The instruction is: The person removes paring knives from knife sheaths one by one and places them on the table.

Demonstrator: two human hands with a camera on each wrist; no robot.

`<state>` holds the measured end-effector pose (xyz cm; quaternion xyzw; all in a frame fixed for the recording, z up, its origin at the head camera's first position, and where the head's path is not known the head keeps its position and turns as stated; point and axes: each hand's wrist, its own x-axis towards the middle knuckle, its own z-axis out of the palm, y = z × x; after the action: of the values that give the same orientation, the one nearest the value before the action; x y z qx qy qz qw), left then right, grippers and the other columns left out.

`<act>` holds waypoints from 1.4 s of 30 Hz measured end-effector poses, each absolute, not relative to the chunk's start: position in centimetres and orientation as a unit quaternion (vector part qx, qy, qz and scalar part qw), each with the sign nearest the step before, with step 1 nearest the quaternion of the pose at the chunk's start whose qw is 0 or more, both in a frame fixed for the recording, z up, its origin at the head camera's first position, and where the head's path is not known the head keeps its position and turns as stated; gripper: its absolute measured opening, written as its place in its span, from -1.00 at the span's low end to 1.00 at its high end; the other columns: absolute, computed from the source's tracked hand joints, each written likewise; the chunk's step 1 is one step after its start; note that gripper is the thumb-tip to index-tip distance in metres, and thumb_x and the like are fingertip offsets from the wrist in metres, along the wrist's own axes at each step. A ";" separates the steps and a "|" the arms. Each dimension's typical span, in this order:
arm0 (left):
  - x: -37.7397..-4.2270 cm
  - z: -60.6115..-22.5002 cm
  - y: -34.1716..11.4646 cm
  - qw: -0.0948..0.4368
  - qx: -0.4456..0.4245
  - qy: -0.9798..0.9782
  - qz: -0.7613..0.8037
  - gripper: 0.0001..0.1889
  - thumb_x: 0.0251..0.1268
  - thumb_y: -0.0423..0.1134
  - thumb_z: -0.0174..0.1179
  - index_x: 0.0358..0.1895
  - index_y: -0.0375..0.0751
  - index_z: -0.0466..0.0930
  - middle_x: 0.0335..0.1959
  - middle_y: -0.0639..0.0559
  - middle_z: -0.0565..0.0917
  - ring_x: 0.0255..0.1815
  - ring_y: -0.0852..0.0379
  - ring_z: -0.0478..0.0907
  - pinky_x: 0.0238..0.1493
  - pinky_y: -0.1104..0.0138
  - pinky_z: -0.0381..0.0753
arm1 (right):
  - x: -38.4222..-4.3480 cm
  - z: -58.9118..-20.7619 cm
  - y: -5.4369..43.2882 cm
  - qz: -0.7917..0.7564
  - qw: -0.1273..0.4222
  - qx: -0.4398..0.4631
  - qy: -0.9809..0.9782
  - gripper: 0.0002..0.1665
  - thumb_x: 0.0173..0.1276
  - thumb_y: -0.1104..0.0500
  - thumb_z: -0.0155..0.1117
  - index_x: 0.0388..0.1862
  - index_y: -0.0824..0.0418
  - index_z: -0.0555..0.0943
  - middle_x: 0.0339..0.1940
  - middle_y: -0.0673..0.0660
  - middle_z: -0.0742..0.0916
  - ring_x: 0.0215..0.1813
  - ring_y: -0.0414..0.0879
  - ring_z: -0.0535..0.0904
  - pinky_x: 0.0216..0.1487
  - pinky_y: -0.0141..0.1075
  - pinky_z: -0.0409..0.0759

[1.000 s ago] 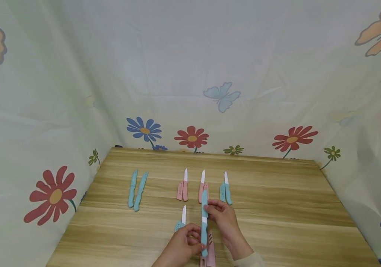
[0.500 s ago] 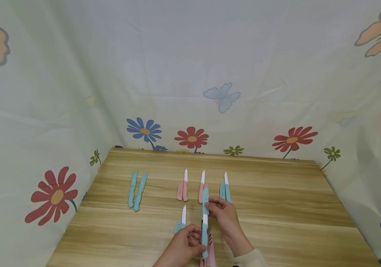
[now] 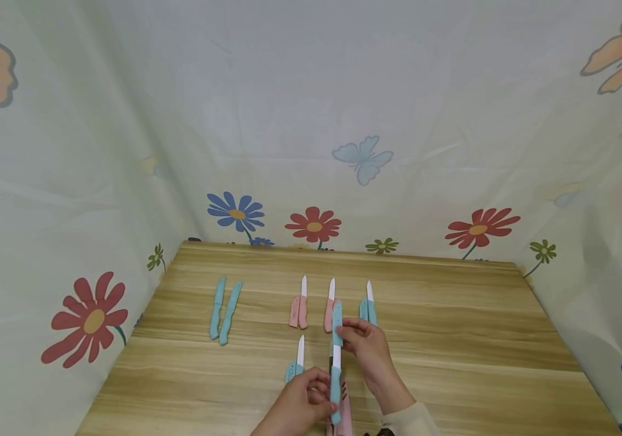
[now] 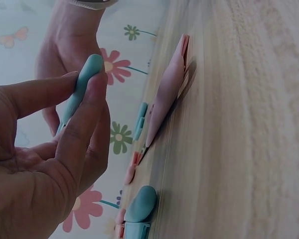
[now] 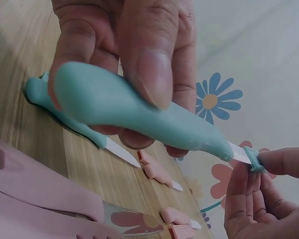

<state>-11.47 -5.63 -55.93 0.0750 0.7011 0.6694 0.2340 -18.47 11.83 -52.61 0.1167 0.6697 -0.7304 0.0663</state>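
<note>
My left hand [image 3: 297, 399] pinches the teal handle [image 5: 139, 112] of a small paring knife between thumb and fingers. My right hand [image 3: 370, 357] pinches the teal sheath [image 3: 337, 324] over the blade's tip end. A stretch of white blade [image 5: 239, 153] shows between handle and sheath, so the sheath is partly off. The knife is held up above the table, tip pointing away from me. Below it lies a larger pink knife [image 5: 45, 184] with a shiny blade, and its pink sheath [image 3: 346, 406] lies alongside.
On the wooden table [image 3: 452, 345], a bare teal knife and its sheath [image 3: 291, 370] lie beside my left hand. Farther back are two pink knives [image 3: 303, 312] and a teal knife [image 3: 372, 312], each beside its sheath. Two sheathed teal knives [image 3: 229, 312] lie at the left.
The right hand and sheath have shifted slightly away from me, and more white blade shows between handle and sheath. The left hand keeps its grip on the handle, almost in place.
</note>
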 end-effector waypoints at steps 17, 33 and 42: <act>-11.0 -56.3 -5.5 0.238 0.089 0.715 0.651 -0.69 0.20 -0.49 0.40 -0.02 -0.20 0.59 -0.25 0.02 0.66 -0.29 0.15 0.65 -0.29 0.44 0.63 | -19.3 -52.3 12.2 -0.740 0.038 0.126 0.659 -0.59 0.45 0.30 0.31 0.20 0.48 0.57 -0.23 0.03 0.76 -0.22 -0.21 0.69 -0.14 -0.39 0.72; -11.3 -56.5 -6.2 0.229 0.085 0.721 0.648 -0.69 0.19 -0.46 0.42 -0.03 -0.21 0.59 -0.25 -0.01 0.66 -0.29 0.13 0.66 -0.34 0.42 0.67 | -19.7 -52.7 13.2 -0.755 0.029 0.161 0.635 -0.58 0.47 0.29 0.31 0.23 0.45 0.55 -0.23 0.01 0.74 -0.24 -0.22 0.67 -0.17 -0.39 0.74; -11.8 -56.3 -6.3 0.222 0.088 0.716 0.656 -0.68 0.20 -0.48 0.40 -0.01 -0.26 0.57 -0.27 -0.01 0.65 -0.32 0.15 0.64 -0.36 0.41 0.70 | -19.6 -52.9 13.0 -0.746 0.024 0.163 0.646 -0.61 0.45 0.31 0.31 0.19 0.46 0.57 -0.19 0.06 0.74 -0.22 -0.19 0.68 -0.17 -0.37 0.74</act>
<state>-11.78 -6.27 -56.33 0.0879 0.7161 0.6560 0.2216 -19.64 13.02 -52.92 0.1630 0.6457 -0.7456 0.0239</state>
